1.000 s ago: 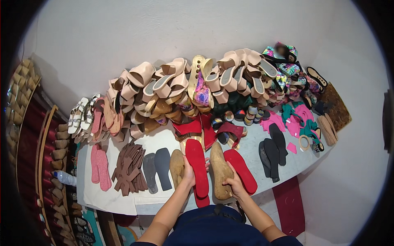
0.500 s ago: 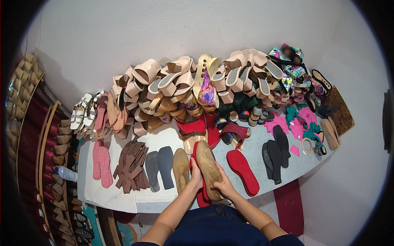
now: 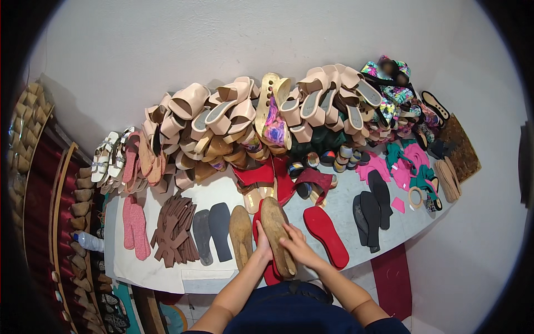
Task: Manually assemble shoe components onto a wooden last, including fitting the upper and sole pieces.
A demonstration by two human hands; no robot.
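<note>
A worn wooden shoe last [image 3: 272,214] is between my two hands at the table's front edge. My left hand [image 3: 263,246] is closed around its left side. My right hand [image 3: 299,249] grips its right side, with fingers lying over the top face. Under the last, a red sole [image 3: 271,274] shows partly along its left and lower edge; whether it touches the last is hidden. A second wooden last [image 3: 241,234] rests on the table just left of my left hand. To the right of my right hand lies another red sole [image 3: 327,236].
Dark grey soles [image 3: 221,231], brown straps [image 3: 175,231] and pink soles [image 3: 134,228] lie to the left. Black soles [image 3: 368,217] and pink scraps [image 3: 397,205] are right. Piled beige sandals [image 3: 222,114] line the back wall. A rack of lasts [image 3: 82,209] stands left.
My right hand has shifted higher on the last, its fingers now across the top face. The last has moved slightly down. The whole view has shifted a little.
</note>
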